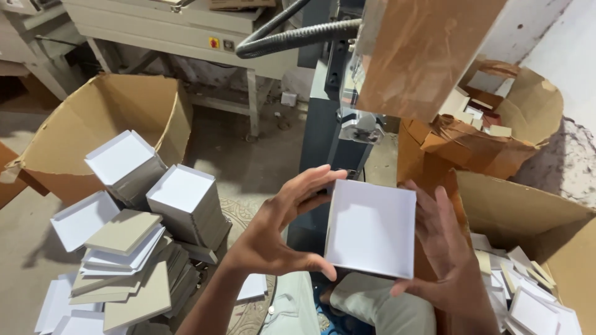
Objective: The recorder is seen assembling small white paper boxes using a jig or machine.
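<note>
Holding a white square box lid (371,228) w/ both hands, right in front of the dark blue machine column (323,133). Left hand (282,232) grips the lid's left edge, thumb under the bottom corner, fingers curled over the top corner, so closed on it. Right hand (444,248) is spread flat against the lid's right side & back, fingers open-ish but def supporting it. Lid faces the cam, tilted a bit, blank white face showing. Left of the column there's a messy heap of white and grey box pieces (127,248) on the floor, some stacked in neat blocks, others slid flat. Behind that heap, further left of the column, a big open cardboard carton (93,124) lies on its side. Right of the column, a torn brown carton (496,136) w/ more small box parts inside, and nearer the cam another carton (540,217) w/ loose white pieces (528,298) in it. Black corrugated hose (292,38) loops in at the column's top, brown board (422,49) hangs right beside it. Beige metal table (186,25) sits behind the column, to its left.
</note>
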